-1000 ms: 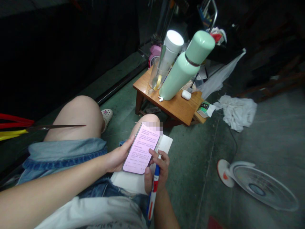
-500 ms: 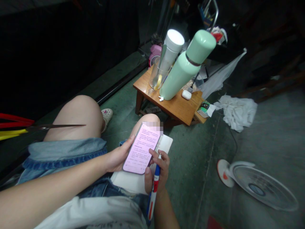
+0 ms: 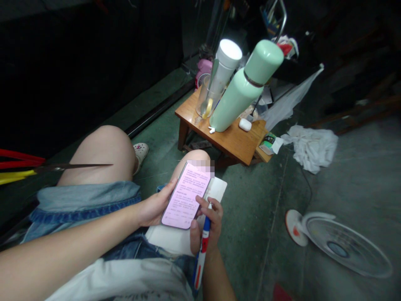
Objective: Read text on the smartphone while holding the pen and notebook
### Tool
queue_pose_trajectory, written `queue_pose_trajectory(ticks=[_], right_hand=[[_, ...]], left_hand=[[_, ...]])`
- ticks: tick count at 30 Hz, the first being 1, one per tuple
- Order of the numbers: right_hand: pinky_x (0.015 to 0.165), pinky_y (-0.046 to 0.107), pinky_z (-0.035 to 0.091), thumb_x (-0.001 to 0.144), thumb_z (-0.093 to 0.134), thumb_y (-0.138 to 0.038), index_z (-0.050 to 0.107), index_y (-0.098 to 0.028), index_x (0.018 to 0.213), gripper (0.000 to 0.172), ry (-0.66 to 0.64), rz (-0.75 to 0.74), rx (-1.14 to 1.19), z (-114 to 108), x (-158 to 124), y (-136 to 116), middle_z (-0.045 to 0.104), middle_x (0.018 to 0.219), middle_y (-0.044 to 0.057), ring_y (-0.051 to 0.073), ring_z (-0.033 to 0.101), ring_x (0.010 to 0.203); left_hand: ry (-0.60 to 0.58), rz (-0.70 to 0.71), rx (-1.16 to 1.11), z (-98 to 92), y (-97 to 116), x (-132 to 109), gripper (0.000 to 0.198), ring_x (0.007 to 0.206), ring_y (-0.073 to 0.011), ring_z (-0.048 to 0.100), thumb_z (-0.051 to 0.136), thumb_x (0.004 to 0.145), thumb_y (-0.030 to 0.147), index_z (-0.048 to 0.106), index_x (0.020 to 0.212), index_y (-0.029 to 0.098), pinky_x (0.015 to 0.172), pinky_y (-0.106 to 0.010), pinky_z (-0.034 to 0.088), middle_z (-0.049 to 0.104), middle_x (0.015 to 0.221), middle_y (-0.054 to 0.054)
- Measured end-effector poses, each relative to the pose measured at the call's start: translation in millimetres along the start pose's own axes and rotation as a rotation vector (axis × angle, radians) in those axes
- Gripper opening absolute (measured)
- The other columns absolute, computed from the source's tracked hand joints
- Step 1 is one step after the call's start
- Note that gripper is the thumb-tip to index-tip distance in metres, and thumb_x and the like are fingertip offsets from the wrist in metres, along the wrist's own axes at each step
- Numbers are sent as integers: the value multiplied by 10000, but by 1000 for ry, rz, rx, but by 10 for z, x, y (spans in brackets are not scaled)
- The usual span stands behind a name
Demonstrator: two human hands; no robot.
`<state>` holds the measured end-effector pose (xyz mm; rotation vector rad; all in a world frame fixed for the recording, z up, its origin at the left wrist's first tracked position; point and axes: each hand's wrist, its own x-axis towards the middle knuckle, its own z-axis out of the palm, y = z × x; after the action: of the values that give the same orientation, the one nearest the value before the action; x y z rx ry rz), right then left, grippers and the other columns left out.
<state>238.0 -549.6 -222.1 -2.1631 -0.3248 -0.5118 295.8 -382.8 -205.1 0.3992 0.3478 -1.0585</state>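
A phone [image 3: 184, 196] with a lit pink page of text lies tilted in my left hand [image 3: 156, 205], whose fingers go under its left edge. My right hand [image 3: 209, 225] grips a blue, white and red pen [image 3: 202, 255] between thumb and fingers, and one fingertip rests at the right side of the phone screen. Beneath the phone, a white sheet or pad [image 3: 219, 189] lies across my thigh. Scissors [image 3: 37, 167] with red and yellow handles show at the left edge, their blades over my other thigh.
A wooden stool [image 3: 225, 144] beyond my knees bears a green bottle [image 3: 239, 94], a white-capped bottle [image 3: 224, 62], a clear cup and a white case [image 3: 244, 124]. White cloth [image 3: 311, 146] and a white fan [image 3: 338, 246] are on the right, a pink fan [image 3: 203, 72] behind the stool.
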Motion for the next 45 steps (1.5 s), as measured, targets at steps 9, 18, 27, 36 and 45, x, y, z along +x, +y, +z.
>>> queue_pose_trajectory(ticks=[9, 18, 27, 36, 45], right_hand=[[941, 488, 427, 797, 491, -214, 450, -199, 1074, 280, 1, -13, -11, -7, 10, -5, 659, 1081, 95, 238, 496, 1212], [946, 475, 413, 757, 507, -165, 460, -193, 1075, 323, 7, -6, 31, -9, 17, -7, 653, 1123, 90, 233, 471, 1207], [933, 472, 420, 765, 507, -173, 455, -197, 1073, 314, 0, -5, 26, -11, 22, -15, 652, 1130, 85, 231, 475, 1201], [941, 488, 414, 782, 499, -191, 465, -202, 1070, 290, 11, -5, 28, -11, 28, -27, 663, 1115, 80, 236, 476, 1182], [940, 481, 416, 779, 496, -174, 460, -205, 1068, 293, 5, -11, 26, -16, -4, -1, 666, 1087, 75, 229, 479, 1196]], left_hand=[[33, -9, -2, 2, 7, 18, 759, 1112, -302, 599, 203, 894, 612, 340, 1423, 86, 981, -436, 402, 682, 1152, -168], [32, -17, 2, 18, 11, -8, 762, 1122, -299, 593, 202, 890, 620, 347, 1420, 91, 978, -422, 405, 675, 1171, -160], [34, -14, -9, 12, -3, 1, 754, 1075, -283, 624, 191, 894, 617, 384, 1399, 91, 952, -413, 428, 706, 1107, -150], [38, -12, -8, 28, 12, 0, 740, 1066, -280, 630, 183, 899, 611, 433, 1373, 101, 933, -397, 444, 709, 1105, -139], [29, -21, -14, 23, 10, -4, 738, 1092, -280, 617, 201, 895, 615, 430, 1378, 106, 962, -399, 422, 699, 1133, -133]])
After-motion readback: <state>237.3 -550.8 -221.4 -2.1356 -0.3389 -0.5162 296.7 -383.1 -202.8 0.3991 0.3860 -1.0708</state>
